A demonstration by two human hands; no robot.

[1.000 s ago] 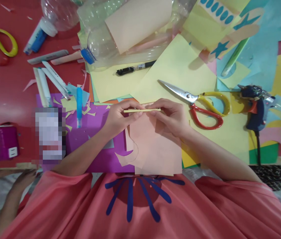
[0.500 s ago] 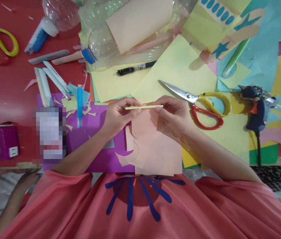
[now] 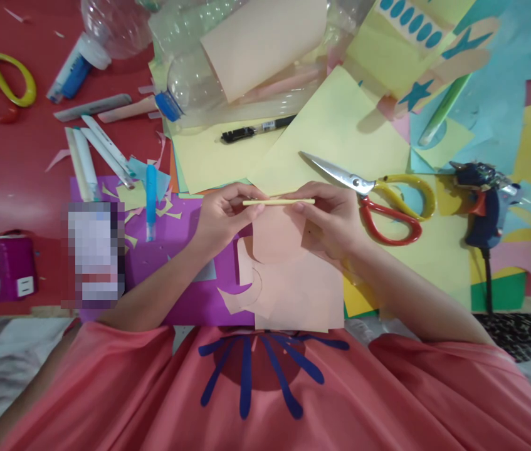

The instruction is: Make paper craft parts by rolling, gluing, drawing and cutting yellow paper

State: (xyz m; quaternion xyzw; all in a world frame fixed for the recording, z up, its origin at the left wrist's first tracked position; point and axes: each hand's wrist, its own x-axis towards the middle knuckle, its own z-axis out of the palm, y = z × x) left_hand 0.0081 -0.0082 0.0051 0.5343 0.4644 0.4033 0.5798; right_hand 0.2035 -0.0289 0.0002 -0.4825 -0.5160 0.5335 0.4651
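Note:
Between my two hands is a thin yellow strip (image 3: 278,202), lying level across the fingertips. My left hand (image 3: 226,216) pinches its left part with thumb and fingers, and my right hand (image 3: 328,213) pinches the right part. A peach paper piece (image 3: 278,235) with a rounded lower edge shows just below the strip; whether it is joined to the strip I cannot tell. Under it lie larger peach sheets (image 3: 305,294) on purple paper (image 3: 185,294). Scissors (image 3: 363,188) with yellow and red handles rest open beside my right hand.
Plastic bottles (image 3: 190,88) and a black pen (image 3: 256,128) lie beyond the hands. On the right is a glue gun (image 3: 486,213) with its cord. Markers (image 3: 105,147), a phone (image 3: 96,254), a purple power box (image 3: 2,268) and other scissors (image 3: 9,78) are on the left.
The yellow strip has shifted slightly right between my fingers. The rounded lower edge of the peach piece now shows below it. Another person's arm at the lower left has moved down and partly out of sight.

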